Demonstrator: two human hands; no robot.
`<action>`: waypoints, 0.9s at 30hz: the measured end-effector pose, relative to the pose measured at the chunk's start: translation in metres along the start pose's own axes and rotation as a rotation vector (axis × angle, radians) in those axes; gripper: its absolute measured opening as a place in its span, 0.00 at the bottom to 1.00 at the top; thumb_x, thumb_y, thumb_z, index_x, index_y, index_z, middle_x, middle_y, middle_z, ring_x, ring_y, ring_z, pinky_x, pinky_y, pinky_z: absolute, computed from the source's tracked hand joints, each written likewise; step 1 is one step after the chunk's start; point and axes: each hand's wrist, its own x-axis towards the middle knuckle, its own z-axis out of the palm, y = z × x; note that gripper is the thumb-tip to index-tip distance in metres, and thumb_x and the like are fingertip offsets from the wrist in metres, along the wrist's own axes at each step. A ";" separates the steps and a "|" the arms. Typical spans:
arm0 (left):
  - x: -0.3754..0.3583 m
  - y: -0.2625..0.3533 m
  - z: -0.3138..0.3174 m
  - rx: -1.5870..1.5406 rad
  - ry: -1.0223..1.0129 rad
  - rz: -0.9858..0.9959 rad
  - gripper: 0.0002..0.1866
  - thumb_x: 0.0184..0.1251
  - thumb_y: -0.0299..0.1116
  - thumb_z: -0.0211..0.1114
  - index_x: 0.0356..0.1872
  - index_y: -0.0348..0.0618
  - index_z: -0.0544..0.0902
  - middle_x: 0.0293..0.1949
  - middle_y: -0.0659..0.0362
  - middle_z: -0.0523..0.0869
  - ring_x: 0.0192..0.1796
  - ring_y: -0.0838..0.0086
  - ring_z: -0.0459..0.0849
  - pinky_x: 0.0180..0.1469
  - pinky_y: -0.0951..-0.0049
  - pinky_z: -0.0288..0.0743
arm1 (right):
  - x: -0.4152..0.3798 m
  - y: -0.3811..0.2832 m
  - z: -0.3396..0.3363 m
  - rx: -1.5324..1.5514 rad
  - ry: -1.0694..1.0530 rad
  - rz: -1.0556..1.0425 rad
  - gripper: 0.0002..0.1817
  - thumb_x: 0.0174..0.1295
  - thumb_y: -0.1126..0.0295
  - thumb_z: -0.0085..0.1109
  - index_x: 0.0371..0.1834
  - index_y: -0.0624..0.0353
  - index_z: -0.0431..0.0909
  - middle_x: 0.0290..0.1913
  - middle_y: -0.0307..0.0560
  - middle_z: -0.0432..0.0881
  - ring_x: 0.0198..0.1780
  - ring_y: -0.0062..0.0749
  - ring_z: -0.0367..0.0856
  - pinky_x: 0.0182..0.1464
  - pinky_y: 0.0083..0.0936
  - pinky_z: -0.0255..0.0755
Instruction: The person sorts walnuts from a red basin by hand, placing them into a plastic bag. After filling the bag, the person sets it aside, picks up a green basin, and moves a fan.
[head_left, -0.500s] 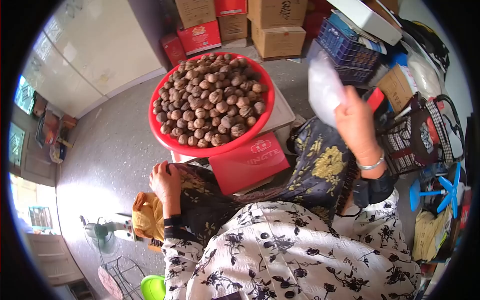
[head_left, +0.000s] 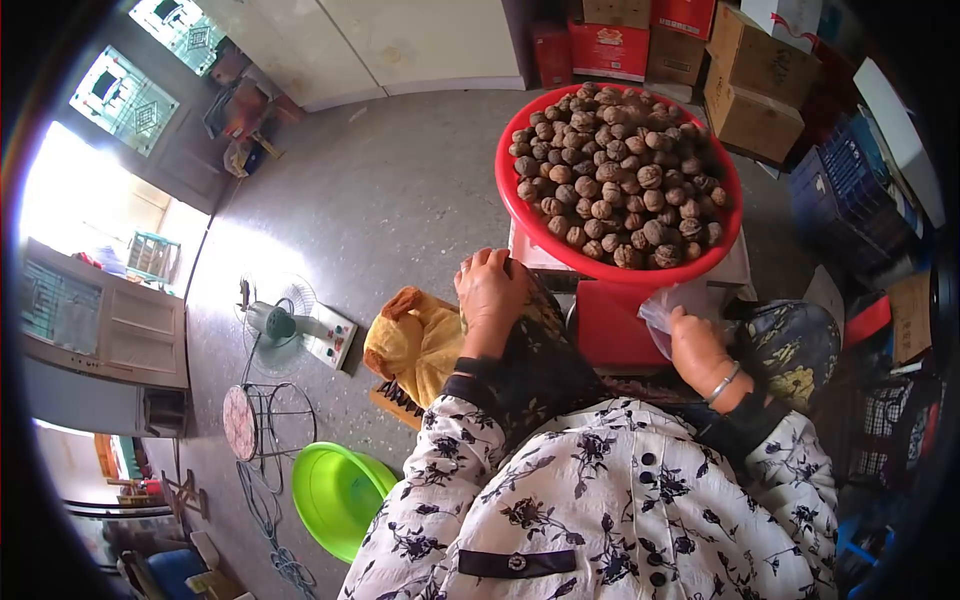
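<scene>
A clear plastic bag (head_left: 657, 318) is pinched in my right hand (head_left: 702, 352), which wears a silver bangle. The bag hangs over the red box (head_left: 608, 328), just below the near rim of the big red basin (head_left: 730, 225). Brown walnuts (head_left: 625, 165) are heaped in that basin. My left hand (head_left: 492, 292) lies on my left knee, its fingers stretched forward over the dark cloth and holding nothing. Both hands are apart from the walnuts.
Cardboard boxes (head_left: 755, 110) and blue crates (head_left: 850, 195) stand behind and right. On the left floor are a fan (head_left: 275, 320), a wire stool (head_left: 240, 422), a green basin (head_left: 330, 495) and a yellow cloth (head_left: 410, 345).
My view has swung left, so the basin appears farther right. The right hand has come down from the raised position at the side with the bag. My left hand stays on the knee.
</scene>
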 end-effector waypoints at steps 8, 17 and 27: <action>-0.001 -0.003 0.002 -0.032 0.004 -0.009 0.16 0.65 0.42 0.64 0.47 0.46 0.90 0.53 0.53 0.87 0.60 0.55 0.80 0.65 0.55 0.69 | 0.028 -0.035 0.057 0.083 0.030 -0.016 0.06 0.64 0.76 0.52 0.39 0.65 0.78 0.31 0.60 0.87 0.33 0.52 0.90 0.34 0.40 0.85; 0.001 -0.003 0.000 -0.066 0.018 -0.008 0.15 0.65 0.41 0.64 0.46 0.46 0.90 0.53 0.53 0.87 0.60 0.54 0.80 0.66 0.55 0.69 | 0.032 -0.038 0.089 0.247 -0.142 -0.026 0.14 0.62 0.69 0.60 0.48 0.64 0.77 0.58 0.65 0.81 0.61 0.58 0.80 0.59 0.48 0.76; 0.004 -0.014 0.014 -0.008 0.107 0.075 0.12 0.63 0.41 0.66 0.41 0.48 0.90 0.46 0.54 0.89 0.51 0.54 0.85 0.56 0.54 0.78 | 0.029 -0.032 0.057 0.526 -0.270 -0.038 0.43 0.56 0.42 0.71 0.60 0.72 0.74 0.60 0.70 0.80 0.63 0.61 0.79 0.67 0.45 0.72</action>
